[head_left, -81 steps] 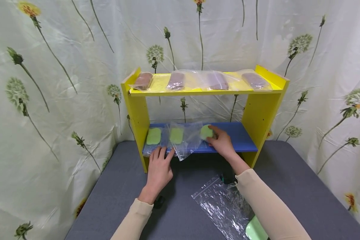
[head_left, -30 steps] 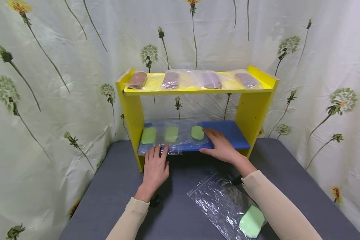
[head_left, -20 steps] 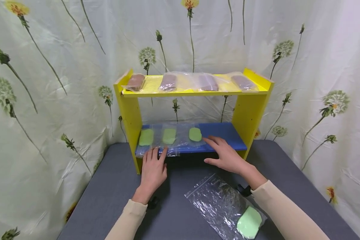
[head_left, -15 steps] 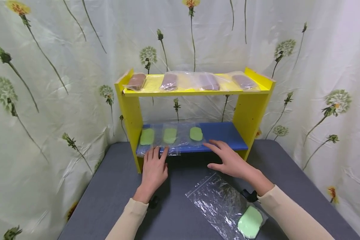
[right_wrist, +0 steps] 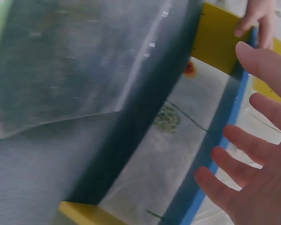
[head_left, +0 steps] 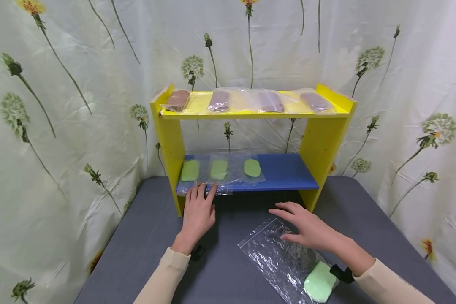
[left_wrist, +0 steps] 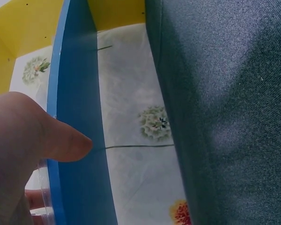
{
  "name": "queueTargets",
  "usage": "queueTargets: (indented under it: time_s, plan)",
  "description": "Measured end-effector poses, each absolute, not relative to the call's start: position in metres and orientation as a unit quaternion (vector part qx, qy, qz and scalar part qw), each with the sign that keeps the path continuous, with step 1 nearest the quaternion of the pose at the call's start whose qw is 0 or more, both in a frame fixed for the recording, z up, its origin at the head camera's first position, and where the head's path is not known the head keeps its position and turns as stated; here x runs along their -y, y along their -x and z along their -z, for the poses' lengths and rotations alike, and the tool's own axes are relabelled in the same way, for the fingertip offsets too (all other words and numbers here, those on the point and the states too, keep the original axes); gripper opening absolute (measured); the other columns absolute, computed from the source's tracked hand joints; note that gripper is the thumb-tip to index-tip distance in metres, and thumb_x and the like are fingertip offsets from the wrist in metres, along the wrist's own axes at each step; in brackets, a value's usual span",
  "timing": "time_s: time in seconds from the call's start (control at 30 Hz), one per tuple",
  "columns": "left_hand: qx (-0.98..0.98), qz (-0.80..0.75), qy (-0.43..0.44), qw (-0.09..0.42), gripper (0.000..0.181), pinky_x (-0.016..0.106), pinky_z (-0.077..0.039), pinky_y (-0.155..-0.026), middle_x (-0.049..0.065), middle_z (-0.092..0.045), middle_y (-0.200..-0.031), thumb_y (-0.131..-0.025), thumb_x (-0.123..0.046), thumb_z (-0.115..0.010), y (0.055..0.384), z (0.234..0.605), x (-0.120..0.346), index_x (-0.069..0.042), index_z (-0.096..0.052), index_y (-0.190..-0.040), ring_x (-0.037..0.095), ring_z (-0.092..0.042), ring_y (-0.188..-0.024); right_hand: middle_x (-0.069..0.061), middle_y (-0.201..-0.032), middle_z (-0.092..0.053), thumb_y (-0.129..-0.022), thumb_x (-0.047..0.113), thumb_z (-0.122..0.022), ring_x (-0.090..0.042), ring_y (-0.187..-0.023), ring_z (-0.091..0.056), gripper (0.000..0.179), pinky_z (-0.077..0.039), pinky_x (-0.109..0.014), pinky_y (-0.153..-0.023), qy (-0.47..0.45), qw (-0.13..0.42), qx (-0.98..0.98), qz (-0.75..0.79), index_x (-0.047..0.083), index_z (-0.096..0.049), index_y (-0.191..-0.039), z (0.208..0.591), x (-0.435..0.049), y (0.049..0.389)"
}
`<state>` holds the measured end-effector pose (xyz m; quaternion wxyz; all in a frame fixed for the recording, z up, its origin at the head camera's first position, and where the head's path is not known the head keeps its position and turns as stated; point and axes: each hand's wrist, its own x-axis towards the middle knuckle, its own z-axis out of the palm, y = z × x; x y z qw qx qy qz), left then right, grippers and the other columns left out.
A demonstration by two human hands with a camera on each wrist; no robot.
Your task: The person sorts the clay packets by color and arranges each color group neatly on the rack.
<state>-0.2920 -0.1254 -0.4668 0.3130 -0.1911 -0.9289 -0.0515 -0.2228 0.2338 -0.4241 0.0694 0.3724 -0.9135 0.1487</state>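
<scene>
Three light green rounded bars, the rightmost one nearest the middle, lie in overlapping clear zip bags on the left of the blue lower shelf. My left hand rests its fingertips on the bags' front edge at the shelf front; its thumb shows below the shelf edge in the left wrist view. My right hand holds nothing, its fingers apart, above another clear zip bag on the table. Inside that bag is a larger-looking light green bar.
The shelf unit has yellow sides and a yellow top shelf. Several brownish and purplish bars in clear bags lie on top. A dark grey table carries it all, with a flower-patterned curtain behind.
My right hand has let go of the third bagged green bar on the lower shelf and drawn back toward the bag on the table. My left hand has stayed at the shelf's front edge.
</scene>
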Motion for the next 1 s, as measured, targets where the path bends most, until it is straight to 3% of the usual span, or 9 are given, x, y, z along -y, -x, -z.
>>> queueTargets:
  time_s: [0.5, 0.67, 0.87, 1.0]
  plan:
    - [0.934, 0.047, 0.184, 0.303, 0.066, 0.057, -0.027, -0.113, 0.02, -0.044, -0.14, -0.09, -0.021, -0.068, 0.293, 0.467, 0.125, -0.018, -0.045, -0.152, 0.041, -0.038, -0.132, 0.001, -0.146, -0.048, -0.083, 0.033, -0.083, -0.024, -0.126, -0.052, 0.078, -0.055, -0.045, -0.086, -0.371, 0.01, 0.92, -0.128, 0.04, -0.044, -0.15, 0.443, -0.267, 0.176]
    - [0.94, 0.045, 0.177, 0.289, 0.066, 0.056, -0.026, -0.114, 0.02, -0.044, -0.142, -0.091, -0.022, -0.067, 0.291, 0.467, 0.124, -0.018, -0.044, -0.152, 0.04, -0.037, -0.134, -0.002, -0.141, -0.053, -0.079, 0.03, -0.086, -0.025, -0.12, -0.055, 0.078, -0.056, -0.041, -0.08, -0.391, 0.011, 0.913, -0.118, 0.039, -0.049, -0.147, 0.445, -0.279, 0.164]
    - [0.943, 0.046, 0.174, 0.28, 0.066, 0.056, -0.025, -0.114, 0.02, -0.043, -0.143, -0.091, -0.022, -0.066, 0.291, 0.466, 0.123, -0.018, -0.043, -0.153, 0.04, -0.036, -0.134, 0.0, -0.141, -0.053, -0.078, 0.034, -0.087, -0.022, -0.12, -0.054, 0.076, -0.055, -0.039, -0.08, -0.365, -0.047, 0.919, -0.139, 0.04, -0.051, -0.145, 0.448, -0.29, 0.155]
    - [0.944, 0.045, 0.174, 0.278, 0.066, 0.056, -0.024, -0.115, 0.02, -0.043, -0.143, -0.092, -0.022, -0.066, 0.291, 0.465, 0.123, -0.019, -0.043, -0.153, 0.04, -0.036, -0.135, 0.001, -0.14, -0.053, -0.075, 0.034, -0.088, -0.022, -0.12, -0.054, 0.077, -0.054, -0.035, -0.077, -0.367, -0.057, 0.913, -0.168, 0.036, -0.054, -0.144, 0.458, -0.296, 0.15]
